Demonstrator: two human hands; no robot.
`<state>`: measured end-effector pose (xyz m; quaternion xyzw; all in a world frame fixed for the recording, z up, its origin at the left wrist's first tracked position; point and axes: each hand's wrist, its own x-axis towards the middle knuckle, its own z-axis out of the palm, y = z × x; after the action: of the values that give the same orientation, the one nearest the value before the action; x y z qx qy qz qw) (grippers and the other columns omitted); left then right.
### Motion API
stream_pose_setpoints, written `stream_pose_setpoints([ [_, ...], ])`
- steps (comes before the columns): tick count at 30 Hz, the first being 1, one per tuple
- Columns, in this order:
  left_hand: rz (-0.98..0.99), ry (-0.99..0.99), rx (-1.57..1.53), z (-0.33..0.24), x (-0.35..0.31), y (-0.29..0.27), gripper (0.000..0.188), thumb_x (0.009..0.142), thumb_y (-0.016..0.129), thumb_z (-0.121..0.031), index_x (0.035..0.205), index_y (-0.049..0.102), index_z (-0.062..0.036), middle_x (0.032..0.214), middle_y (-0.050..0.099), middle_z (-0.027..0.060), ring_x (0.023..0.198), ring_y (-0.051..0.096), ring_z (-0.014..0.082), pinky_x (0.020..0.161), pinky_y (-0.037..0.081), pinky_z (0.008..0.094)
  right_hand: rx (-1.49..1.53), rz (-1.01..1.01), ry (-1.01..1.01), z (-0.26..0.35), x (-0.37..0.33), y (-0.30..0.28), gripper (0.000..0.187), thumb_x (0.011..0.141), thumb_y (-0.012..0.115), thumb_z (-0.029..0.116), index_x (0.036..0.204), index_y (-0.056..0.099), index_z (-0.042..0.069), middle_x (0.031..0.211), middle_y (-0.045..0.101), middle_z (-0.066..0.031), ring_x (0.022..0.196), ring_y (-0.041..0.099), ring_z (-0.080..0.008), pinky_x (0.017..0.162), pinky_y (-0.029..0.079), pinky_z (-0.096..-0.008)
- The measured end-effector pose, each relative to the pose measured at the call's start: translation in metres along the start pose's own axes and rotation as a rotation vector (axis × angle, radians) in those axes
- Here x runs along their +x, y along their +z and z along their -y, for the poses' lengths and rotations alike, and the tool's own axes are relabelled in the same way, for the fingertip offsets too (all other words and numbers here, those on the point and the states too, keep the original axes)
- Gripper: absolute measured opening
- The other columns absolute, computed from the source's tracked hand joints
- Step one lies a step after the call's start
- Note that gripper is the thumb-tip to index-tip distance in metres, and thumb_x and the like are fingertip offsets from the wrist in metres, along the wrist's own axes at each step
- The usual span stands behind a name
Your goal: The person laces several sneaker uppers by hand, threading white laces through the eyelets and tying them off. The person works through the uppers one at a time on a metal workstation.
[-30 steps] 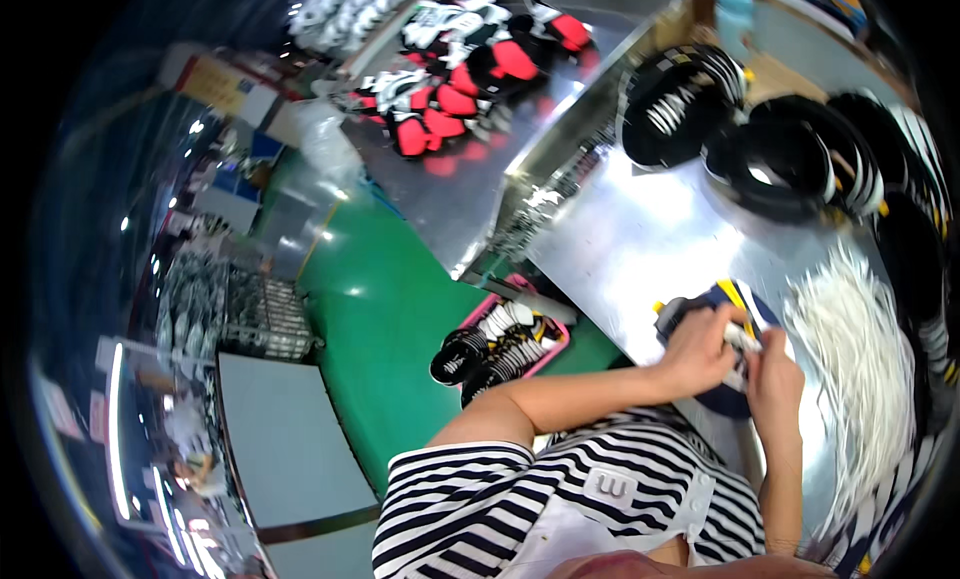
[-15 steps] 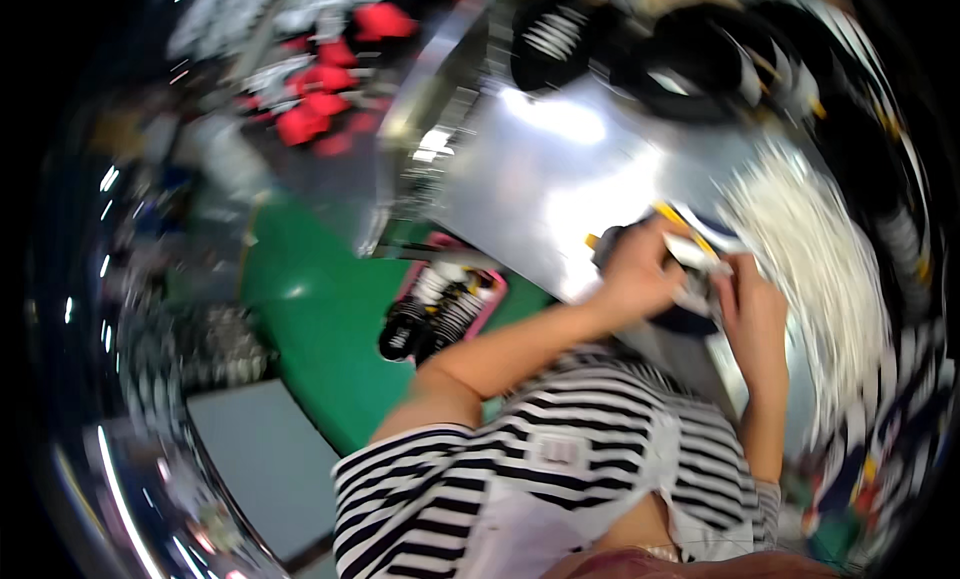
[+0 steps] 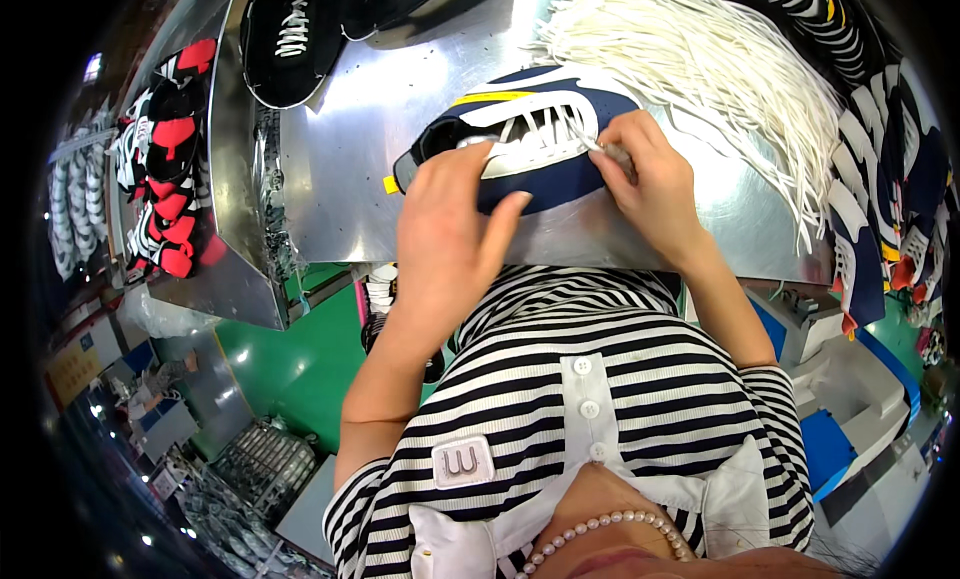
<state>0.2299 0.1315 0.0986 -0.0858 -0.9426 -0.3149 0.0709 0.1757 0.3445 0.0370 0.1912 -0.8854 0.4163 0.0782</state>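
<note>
A navy shoe upper (image 3: 550, 186) with a white eyelet panel, a yellow stripe and a dark collar lies on its side on the metal table (image 3: 335, 194). White lace (image 3: 545, 127) crosses through its eyelets. My right hand (image 3: 652, 179) is closed at the toe end of the lacing, thumb and fingertips pinching the lace there. Over the collar end lies my left hand (image 3: 445, 219), its thumb stretched away from the fingers along the navy side. Its fingertips are partly hidden at the shoe opening.
Beyond my right hand spreads a heap of loose white laces (image 3: 700, 64). Black uppers (image 3: 288, 39) lie at the far left of the table. Several navy-and-white uppers (image 3: 855, 234) hang at the right edge. Red-and-black uppers (image 3: 170, 189) are stacked past a metal side panel (image 3: 235, 179).
The view has turned and steadied, bringing the upper to the middle. My left hand, earlier bent close over the upper beside the right, now has its thumb spread and sits farther from the right hand.
</note>
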Motion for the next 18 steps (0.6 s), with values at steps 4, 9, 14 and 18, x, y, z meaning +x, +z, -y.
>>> stream_pose_setpoints([
  [4,-0.012,0.138,0.286,0.004,0.023,0.034,0.021,0.08,0.074,-0.021,0.096,0.067,-0.0077,0.089,0.068,0.0061,0.084,0.061,0.0261,0.077,0.044,0.0386,0.014,0.203,-0.183,0.025,-0.011,-0.016,0.017,0.075,0.071,0.01,0.088,0.06,0.009,0.079,0.057,-0.0061,0.066,0.062,-0.0246,0.055,0.048,-0.036],
  [9,-0.037,0.032,0.03,0.025,0.031,0.045,0.018,0.08,0.074,-0.016,0.093,0.07,-0.0046,0.085,0.068,0.0096,0.081,0.063,0.0296,0.073,0.048,0.0374,0.262,0.721,-0.077,0.018,-0.059,-0.047,0.017,0.078,0.072,0.007,0.094,0.068,0.007,0.086,0.067,-0.0073,0.074,0.065,-0.0289,0.065,0.053,-0.0359],
  [14,-0.119,0.063,0.034,0.013,0.029,0.039,0.016,0.078,0.075,-0.009,0.092,0.07,-0.0029,0.082,0.065,0.0108,0.076,0.061,0.0285,0.069,0.047,0.0364,0.421,0.318,0.329,0.01,-0.034,-0.041,0.018,0.086,0.072,0.017,0.096,0.07,0.003,0.065,0.06,-0.005,0.058,0.053,-0.0093,0.055,0.044,-0.0255],
  [18,-0.104,0.17,-0.103,-0.004,0.023,0.036,0.016,0.076,0.074,-0.007,0.091,0.069,-0.0046,0.077,0.062,0.0115,0.072,0.059,0.0307,0.065,0.045,0.039,0.583,0.118,0.422,0.002,-0.013,0.002,0.021,0.086,0.073,0.02,0.094,0.07,0.001,0.065,0.058,0.0012,0.06,0.049,-0.0043,0.054,0.04,-0.0229],
])
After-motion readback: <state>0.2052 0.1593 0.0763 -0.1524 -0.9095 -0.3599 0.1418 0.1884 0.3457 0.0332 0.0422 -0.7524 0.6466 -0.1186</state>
